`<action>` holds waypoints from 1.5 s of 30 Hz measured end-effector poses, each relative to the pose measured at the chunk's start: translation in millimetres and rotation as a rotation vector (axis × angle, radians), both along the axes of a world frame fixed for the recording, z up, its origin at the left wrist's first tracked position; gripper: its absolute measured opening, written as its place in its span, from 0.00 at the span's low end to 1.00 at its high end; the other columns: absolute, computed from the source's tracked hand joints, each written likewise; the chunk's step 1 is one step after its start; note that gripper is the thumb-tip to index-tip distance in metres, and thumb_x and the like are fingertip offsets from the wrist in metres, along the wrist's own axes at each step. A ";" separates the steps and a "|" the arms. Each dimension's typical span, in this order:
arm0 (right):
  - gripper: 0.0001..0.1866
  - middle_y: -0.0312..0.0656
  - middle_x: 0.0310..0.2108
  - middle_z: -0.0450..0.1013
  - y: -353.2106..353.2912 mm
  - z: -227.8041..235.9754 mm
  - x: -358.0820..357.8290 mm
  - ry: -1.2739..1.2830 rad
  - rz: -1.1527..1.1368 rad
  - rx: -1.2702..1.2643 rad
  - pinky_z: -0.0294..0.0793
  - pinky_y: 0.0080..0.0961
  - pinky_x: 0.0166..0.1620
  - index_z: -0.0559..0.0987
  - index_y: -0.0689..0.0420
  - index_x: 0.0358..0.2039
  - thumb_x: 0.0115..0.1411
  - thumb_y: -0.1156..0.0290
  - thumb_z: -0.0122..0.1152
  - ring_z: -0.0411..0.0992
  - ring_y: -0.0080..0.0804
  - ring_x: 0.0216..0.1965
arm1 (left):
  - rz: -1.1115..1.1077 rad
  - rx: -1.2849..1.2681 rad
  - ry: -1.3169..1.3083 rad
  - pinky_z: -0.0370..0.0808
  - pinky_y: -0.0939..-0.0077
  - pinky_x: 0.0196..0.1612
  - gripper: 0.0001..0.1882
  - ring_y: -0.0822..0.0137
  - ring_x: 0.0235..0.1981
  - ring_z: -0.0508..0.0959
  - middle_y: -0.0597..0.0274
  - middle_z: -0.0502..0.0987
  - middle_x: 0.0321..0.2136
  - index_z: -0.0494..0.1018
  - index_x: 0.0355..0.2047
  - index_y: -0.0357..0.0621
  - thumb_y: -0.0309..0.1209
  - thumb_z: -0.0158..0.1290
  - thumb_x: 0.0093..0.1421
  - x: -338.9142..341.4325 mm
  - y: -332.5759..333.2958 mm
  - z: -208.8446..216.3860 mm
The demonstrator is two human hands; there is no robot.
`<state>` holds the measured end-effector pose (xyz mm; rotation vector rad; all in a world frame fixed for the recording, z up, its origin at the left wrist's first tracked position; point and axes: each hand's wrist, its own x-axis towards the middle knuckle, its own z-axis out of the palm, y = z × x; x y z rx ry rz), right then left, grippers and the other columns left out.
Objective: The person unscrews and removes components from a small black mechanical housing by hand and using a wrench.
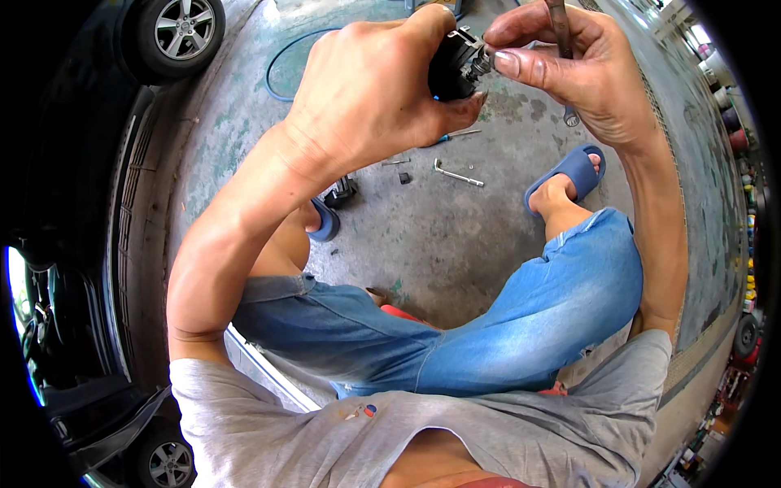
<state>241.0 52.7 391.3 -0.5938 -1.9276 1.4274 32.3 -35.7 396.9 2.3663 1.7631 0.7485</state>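
Observation:
Raised in front of me, my left hand (370, 89) is wrapped round a black part with metal fittings (457, 63), which looks like a small mechanical assembly. The fingers of my right hand (578, 73) meet the part's right side, where thumb and forefinger pinch at a small metal piece, possibly a bolt. A wrench (561, 28) is tucked in the same right hand; its ring end (571, 118) sticks out below the palm. Dark grime covers the right fingertips. My left fingers on the far side of the part are mostly hidden.
On the concrete floor lie an L-shaped socket wrench (458, 174), a blue-handled screwdriver (451, 138) and a small black piece (404, 178). A black object (340, 192) stands by my left foot. A blue hose (277, 69) curves beyond. A dark car (73, 163) is at left.

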 end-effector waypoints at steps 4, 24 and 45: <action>0.13 0.36 0.37 0.78 -11.7 -2.2 0.5 0.014 -0.110 0.405 0.69 0.10 0.28 0.82 0.61 0.45 0.60 0.74 0.69 0.75 0.15 0.33 | -0.115 0.468 0.002 0.79 0.63 0.34 0.23 0.52 0.32 0.83 0.53 0.82 0.28 0.75 0.36 0.41 0.42 0.68 0.46 -8.4 10.4 -19.2; 0.13 0.42 0.44 0.79 -30.4 11.3 13.1 0.131 0.015 0.383 0.81 0.20 0.46 0.81 0.65 0.46 0.59 0.84 0.65 0.79 0.27 0.44 | -0.408 0.696 -0.174 0.80 0.68 0.44 0.30 0.57 0.41 0.83 0.57 0.81 0.44 0.75 0.45 0.43 0.36 0.74 0.42 -10.5 23.1 -25.8; 0.16 0.42 0.46 0.79 -29.8 9.8 7.5 0.098 -0.002 0.379 0.82 0.21 0.48 0.80 0.63 0.48 0.59 0.81 0.66 0.77 0.24 0.44 | -0.512 0.886 -0.034 0.80 0.72 0.44 0.26 0.60 0.41 0.84 0.48 0.82 0.42 0.74 0.37 0.35 0.34 0.76 0.44 -17.6 33.1 -21.4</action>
